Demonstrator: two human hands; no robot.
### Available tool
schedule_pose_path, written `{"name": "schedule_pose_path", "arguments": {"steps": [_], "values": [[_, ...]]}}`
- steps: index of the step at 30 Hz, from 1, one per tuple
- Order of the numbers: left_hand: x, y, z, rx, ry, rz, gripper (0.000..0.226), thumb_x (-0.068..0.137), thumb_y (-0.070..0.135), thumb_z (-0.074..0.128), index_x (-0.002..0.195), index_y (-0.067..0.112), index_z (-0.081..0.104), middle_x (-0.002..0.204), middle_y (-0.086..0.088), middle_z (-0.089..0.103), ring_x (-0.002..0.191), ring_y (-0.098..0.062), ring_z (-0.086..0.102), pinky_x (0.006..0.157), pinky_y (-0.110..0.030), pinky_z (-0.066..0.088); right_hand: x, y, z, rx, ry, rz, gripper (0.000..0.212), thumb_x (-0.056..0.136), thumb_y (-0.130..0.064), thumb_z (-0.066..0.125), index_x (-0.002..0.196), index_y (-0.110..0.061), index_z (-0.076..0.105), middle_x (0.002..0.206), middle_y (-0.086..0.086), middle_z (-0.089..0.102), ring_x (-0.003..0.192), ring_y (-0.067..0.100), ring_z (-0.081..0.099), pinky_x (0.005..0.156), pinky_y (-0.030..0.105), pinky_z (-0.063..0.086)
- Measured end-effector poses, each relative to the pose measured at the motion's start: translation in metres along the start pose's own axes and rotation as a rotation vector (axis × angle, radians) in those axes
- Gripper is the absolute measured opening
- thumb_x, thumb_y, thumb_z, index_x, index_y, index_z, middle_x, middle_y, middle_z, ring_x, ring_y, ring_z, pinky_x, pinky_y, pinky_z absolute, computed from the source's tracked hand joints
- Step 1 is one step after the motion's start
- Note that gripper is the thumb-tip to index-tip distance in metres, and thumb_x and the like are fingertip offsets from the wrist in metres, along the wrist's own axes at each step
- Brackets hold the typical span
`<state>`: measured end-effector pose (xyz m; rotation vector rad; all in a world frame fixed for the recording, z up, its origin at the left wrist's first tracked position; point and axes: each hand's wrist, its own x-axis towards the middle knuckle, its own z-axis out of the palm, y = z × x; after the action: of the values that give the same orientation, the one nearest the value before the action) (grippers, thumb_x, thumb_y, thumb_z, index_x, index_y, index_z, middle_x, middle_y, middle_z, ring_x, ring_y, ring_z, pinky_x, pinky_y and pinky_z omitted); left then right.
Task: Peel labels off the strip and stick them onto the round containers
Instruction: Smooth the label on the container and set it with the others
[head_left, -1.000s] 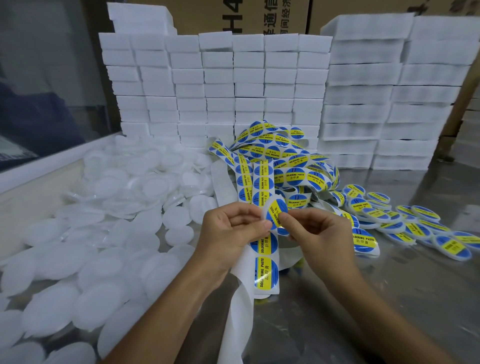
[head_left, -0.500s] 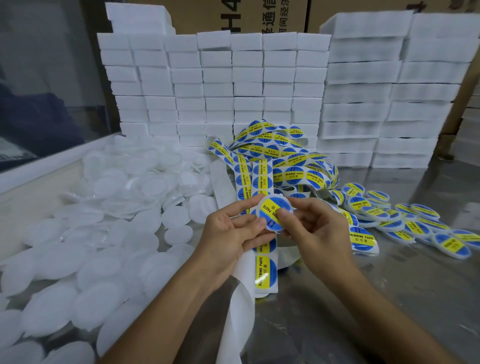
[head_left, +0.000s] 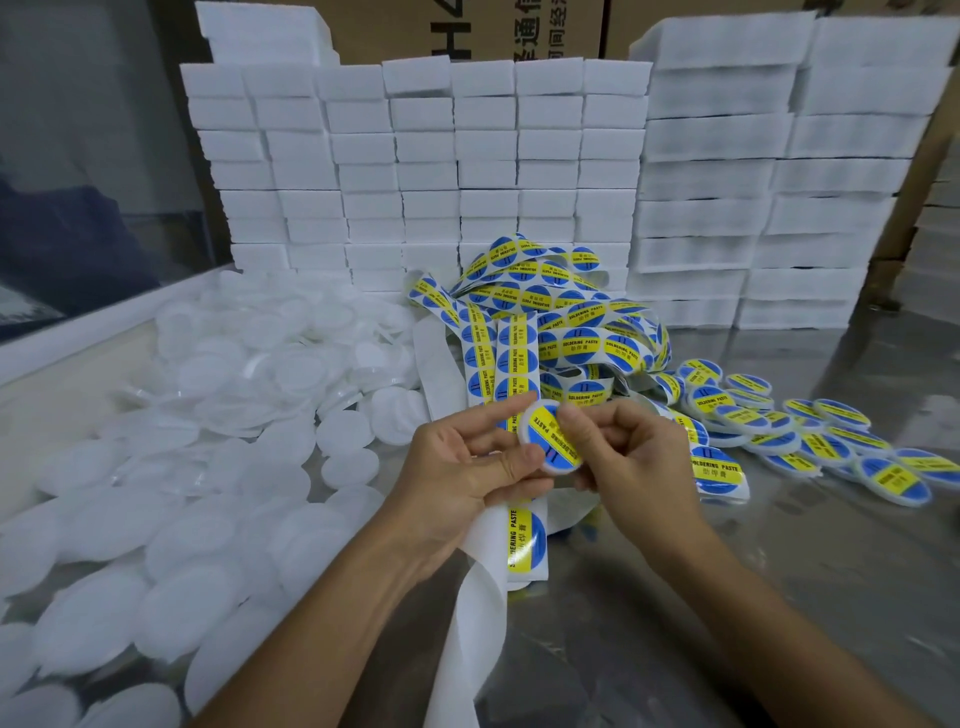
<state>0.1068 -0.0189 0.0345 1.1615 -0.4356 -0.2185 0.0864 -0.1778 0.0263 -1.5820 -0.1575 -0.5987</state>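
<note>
Left hand (head_left: 462, 467) grips a small round white plastic container (head_left: 549, 437); right hand (head_left: 631, 457) pinches its blue-and-yellow label (head_left: 558, 441). Pressing from centre outward should avoid wrinkles.

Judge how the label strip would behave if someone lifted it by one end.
The label strip would probably flop and trail, since it already lies in loose tangled loops. It looks light: thin paper backing hangs limp below the left hand. It may snag on its own coils.
</note>
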Motion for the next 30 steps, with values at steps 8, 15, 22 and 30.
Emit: {"name": "schedule_pose_path", "arguments": {"steps": [8,15,22,30], "values": [[-0.002,0.003,0.001,0.06,0.059,0.022,0.049,0.053,0.016,0.085,0.101,0.014,0.076,0.086,-0.022,0.074,0.076,-0.032,0.073,0.063,-0.03,0.059,-0.004,0.001,0.004,-0.045,-0.06,0.007,0.044,0.065,-0.055,0.074,0.087,-0.017,0.071,0.064,0.007,0.07,0.054,0.015,0.062,0.051,0.026,0.051],[-0.004,0.001,0.002,0.099,-0.051,0.016,0.04,0.059,0.01,0.079,0.099,0.017,0.078,0.071,-0.009,0.07,0.07,-0.025,0.073,0.067,-0.027,0.059,-0.002,0.001,0.0,-0.076,0.043,-0.058,0.036,0.082,-0.041,0.065,0.067,-0.01,0.055,0.046,0.002,0.059,0.037,0.01,0.053,0.039,0.019,0.04],[0.001,0.002,-0.006,0.072,0.071,0.051,0.04,0.067,0.014,0.073,0.106,0.01,0.075,0.1,-0.024,0.07,0.086,-0.03,0.072,0.071,-0.033,0.06,-0.003,0.001,-0.001,-0.019,-0.132,-0.107,0.027,0.083,-0.019,0.073,0.108,-0.013,0.065,0.07,0.0,0.072,0.06,0.01,0.066,0.056,0.023,0.054],[0.003,-0.002,-0.005,0.218,0.168,0.099,0.02,0.072,0.033,0.07,0.088,0.025,0.079,0.089,-0.011,0.075,0.075,-0.024,0.067,0.063,-0.029,0.053,-0.005,0.0,0.005,0.01,-0.237,-0.018,0.035,0.094,-0.033,0.047,0.091,-0.008,0.07,0.066,0.006,0.073,0.053,0.017,0.068,0.046,0.022,0.048]]}}
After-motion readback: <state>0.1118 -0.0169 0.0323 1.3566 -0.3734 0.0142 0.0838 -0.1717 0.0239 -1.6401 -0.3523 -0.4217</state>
